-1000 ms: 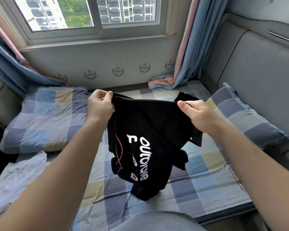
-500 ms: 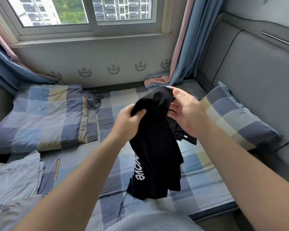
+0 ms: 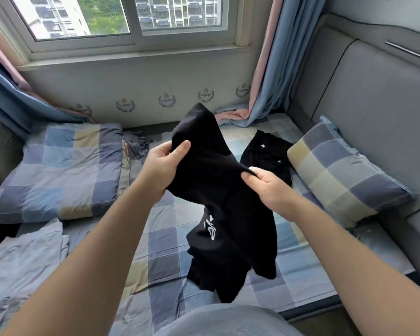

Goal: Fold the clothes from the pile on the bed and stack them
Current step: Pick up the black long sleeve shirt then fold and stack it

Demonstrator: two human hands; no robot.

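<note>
A black T-shirt with white lettering (image 3: pixel 228 209) hangs bunched above the checked bed (image 3: pixel 165 241). My left hand (image 3: pixel 162 166) grips its upper left edge, thumb on top of the cloth. My right hand (image 3: pixel 269 187) pinches a fold on its right side. A second black garment (image 3: pixel 267 154) lies flat on the bed beyond my right hand, next to the pillow. A pale blue-grey garment (image 3: pixel 27 258) lies spread at the bed's near left corner.
A checked pillow (image 3: pixel 344 173) leans at the right against the grey padded headboard (image 3: pixel 373 98). A folded checked quilt (image 3: pixel 58 170) lies at the left, a small dark cloth (image 3: pixel 138 146) beside it. Curtains hang at both sides of the window (image 3: pixel 131 18).
The shirt was stretched wide between both hands, then gathered together. Now my left hand holds it higher and my right hand has slid down its side. The second black garment has come into sight.
</note>
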